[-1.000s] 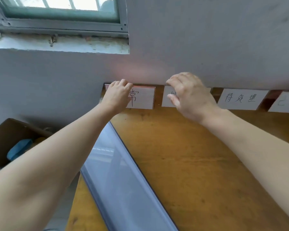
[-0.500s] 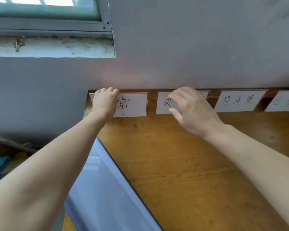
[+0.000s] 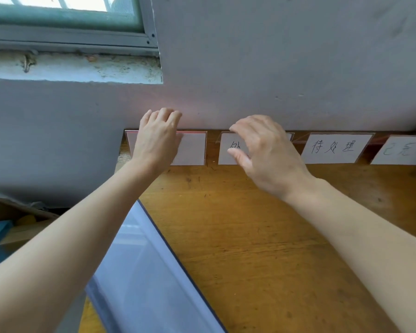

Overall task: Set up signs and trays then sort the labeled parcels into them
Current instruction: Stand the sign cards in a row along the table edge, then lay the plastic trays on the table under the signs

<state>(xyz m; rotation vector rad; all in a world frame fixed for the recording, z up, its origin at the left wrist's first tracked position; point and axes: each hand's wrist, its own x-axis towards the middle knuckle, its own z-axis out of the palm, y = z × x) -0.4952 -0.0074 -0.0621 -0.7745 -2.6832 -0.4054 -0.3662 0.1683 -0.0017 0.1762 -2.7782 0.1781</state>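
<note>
Now L hand (image 3: 157, 140) grips sign (image 3: 190, 150), R hand (image 3: 267, 155) alongside

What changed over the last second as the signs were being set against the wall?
The left hand slid right along the first sign, now covering its writing. The right hand stayed curled over the second sign. The third sign and table are as before.

Signs: first sign (image 3: 192, 150), second sign (image 3: 228, 152), third sign (image 3: 334, 149) and fourth sign (image 3: 401, 151) are lined up from 11 to 2 o'clock on the bench (image 3: 250, 236), backed against the wall (image 3: 274, 68).
Left hand (image 3: 157, 140): laid over the first sign's top edge.
Right hand (image 3: 267, 155): set on the second sign, fingers (image 3: 240, 127) at its top.
Panel (image 3: 139, 272): laid across the bench edge at 7 o'clock.
Box (image 3: 17, 219): set beside the bench at 8 o'clock.
</note>
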